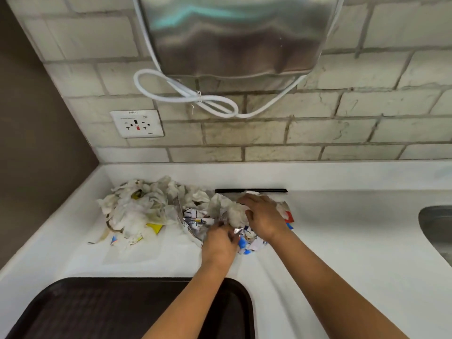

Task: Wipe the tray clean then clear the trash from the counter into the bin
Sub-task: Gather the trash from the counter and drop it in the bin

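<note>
A dark, textured plastic tray (127, 311) with rounded corners is lying at the near edge of the white counter (342, 241), cut off by the frame. Beyond it, the left hand (220, 243) is pinching crinkled foil wrapper while the right hand (263, 216) is curling over a crumpled tissue wad, both working the trash pile (146, 211) (stained napkins, torn printed paper). A steel sink (437, 228) is showing partly at far right.

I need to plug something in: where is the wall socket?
In the head view the wall socket sits on the tiled wall at upper left, above the trash pile and left of the looped white cord.
</note>
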Available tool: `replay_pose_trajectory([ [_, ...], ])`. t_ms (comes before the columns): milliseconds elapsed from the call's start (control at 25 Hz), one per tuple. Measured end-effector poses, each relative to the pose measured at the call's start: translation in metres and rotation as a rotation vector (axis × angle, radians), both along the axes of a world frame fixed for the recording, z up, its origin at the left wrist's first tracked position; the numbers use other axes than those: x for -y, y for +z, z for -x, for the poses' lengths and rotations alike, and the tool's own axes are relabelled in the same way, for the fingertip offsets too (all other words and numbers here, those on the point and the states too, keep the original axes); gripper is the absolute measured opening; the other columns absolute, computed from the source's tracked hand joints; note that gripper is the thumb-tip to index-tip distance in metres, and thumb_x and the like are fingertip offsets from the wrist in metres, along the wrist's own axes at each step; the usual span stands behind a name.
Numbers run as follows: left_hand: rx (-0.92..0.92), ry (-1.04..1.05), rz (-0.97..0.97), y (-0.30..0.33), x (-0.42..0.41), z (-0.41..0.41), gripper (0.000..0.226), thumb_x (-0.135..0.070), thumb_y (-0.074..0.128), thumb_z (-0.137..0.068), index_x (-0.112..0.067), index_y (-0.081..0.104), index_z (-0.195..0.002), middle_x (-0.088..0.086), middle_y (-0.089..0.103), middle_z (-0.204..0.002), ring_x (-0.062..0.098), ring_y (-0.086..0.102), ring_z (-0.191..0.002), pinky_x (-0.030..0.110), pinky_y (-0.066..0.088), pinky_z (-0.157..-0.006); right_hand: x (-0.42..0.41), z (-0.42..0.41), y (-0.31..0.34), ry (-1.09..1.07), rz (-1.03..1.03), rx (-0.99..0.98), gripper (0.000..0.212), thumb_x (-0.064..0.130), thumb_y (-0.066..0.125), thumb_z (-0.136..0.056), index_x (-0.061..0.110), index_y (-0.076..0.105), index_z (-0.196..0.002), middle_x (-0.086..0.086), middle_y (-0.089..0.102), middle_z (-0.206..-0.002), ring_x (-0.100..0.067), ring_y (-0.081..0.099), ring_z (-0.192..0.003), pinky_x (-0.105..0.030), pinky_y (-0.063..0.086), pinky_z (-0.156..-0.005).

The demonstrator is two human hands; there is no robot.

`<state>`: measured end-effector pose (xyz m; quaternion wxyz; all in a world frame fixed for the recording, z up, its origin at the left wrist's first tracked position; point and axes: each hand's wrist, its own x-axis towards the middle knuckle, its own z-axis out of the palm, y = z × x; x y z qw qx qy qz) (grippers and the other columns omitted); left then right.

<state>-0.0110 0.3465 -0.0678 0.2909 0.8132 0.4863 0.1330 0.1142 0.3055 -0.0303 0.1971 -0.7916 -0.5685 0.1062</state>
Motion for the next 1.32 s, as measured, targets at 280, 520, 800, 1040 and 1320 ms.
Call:
replay_pose_trajectory([
  [280,-0.032,-0.071,-0.011,-0.006,-0.011,0.019,0.016,-0.007,0.05,-0.089,-0.011,0.06,-0.101,0.009,0.065,-0.099,0.024,0.062,-0.089,0.03,0.051,-0.08,-0.022,0.002,-0.013,0.058,0.238,0.178,0.045,0.015,0.052,-0.088,0.028,0.047,-0.13,0.003,0.039,-0.144,-0.029,0.029,-0.132,-0.036,0.035,-0.098],
  [520,0.058,-0.068,-0.039,0.004,-0.004,0.026,0.03,-0.002,0.042,-0.092,-0.011,0.06,-0.114,0.01,0.064,-0.109,0.023,0.062,-0.097,0.022,0.046,-0.078,-0.004,-0.001,-0.012,-0.125,-0.159,-0.121,0.037,0.008,0.058,-0.083,0.019,0.057,-0.119,0.003,0.052,-0.128,-0.024,0.041,-0.118,-0.026,0.038,-0.09],
  [800,0.497,0.171,0.082,0.046,0.016,0.038,0.031,-0.003,0.058,-0.088,-0.008,0.059,-0.118,0.008,0.067,-0.1,0.013,0.057,-0.082,0.009,0.037,-0.066,0.051,0.012,0.027,-0.284,-0.696,-0.656,0.033,0.005,0.064,-0.076,0.026,0.051,-0.098,0.012,0.056,-0.102,-0.01,0.053,-0.098,-0.022,0.045,-0.086],
  [1040,0.668,0.228,0.355,0.065,0.038,0.045,0.024,0.0,0.06,-0.086,0.0,0.062,-0.11,0.003,0.062,-0.085,0.021,0.061,-0.069,0.021,0.046,-0.065,0.105,0.025,0.057,-0.308,-0.83,-0.824,0.036,-0.013,0.057,-0.081,0.017,0.05,-0.101,-0.002,0.057,-0.097,0.002,0.058,-0.077,-0.011,0.049,-0.068],
  [1320,0.919,-0.051,0.497,0.119,0.119,0.073,0.032,0.009,0.056,-0.086,-0.009,0.054,-0.112,0.002,0.06,-0.091,0.01,0.058,-0.07,0.009,0.05,-0.052,0.204,0.083,0.083,-0.379,-0.922,-0.785,0.033,-0.013,0.056,-0.082,0.015,0.051,-0.097,0.002,0.057,-0.084,0.009,0.055,-0.062,-0.008,0.045,-0.059],
])
